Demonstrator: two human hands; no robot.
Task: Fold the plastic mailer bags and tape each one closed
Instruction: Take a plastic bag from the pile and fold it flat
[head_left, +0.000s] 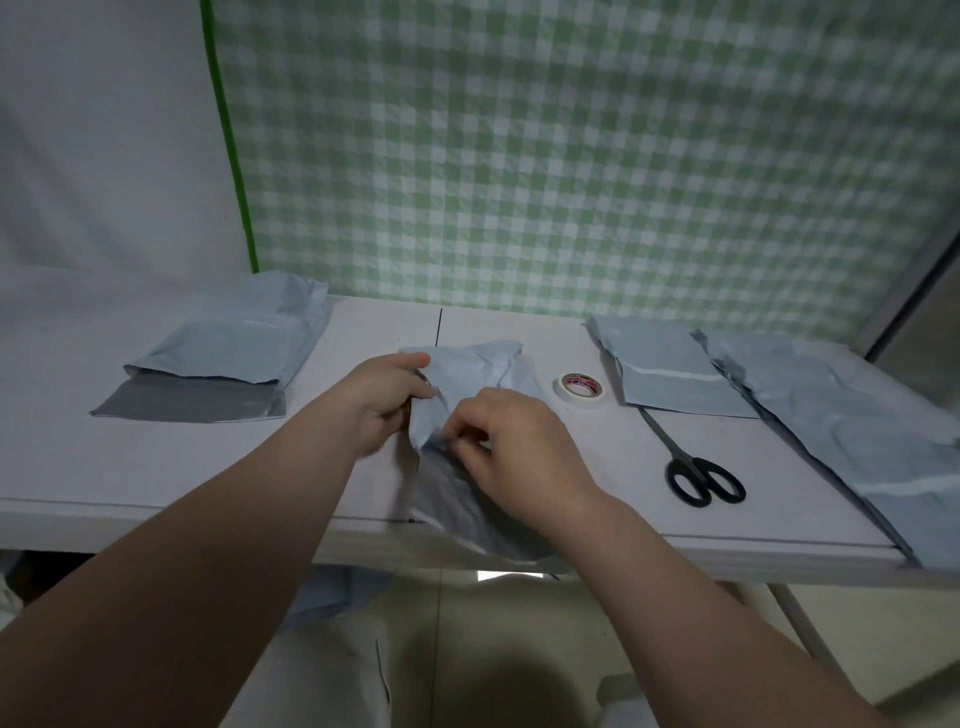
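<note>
Both hands are clamped on the crumpled mailer bag (467, 374): left hand (387, 402) gripping its edge, right hand (511, 447) pinching a fold. Slippery plastic could spring open before the tape roll (580, 389) is reached.

Non-task items, packing station
White table (208, 467); black-handled scissors (680, 465) lying flat on its right part, blades pointing away, handles near front edge. Behind: green-and-white checked cloth (571, 156), green strip (228, 130) along its left edge, white sheet (104, 130). Tiled floor (519, 649) below.
</note>
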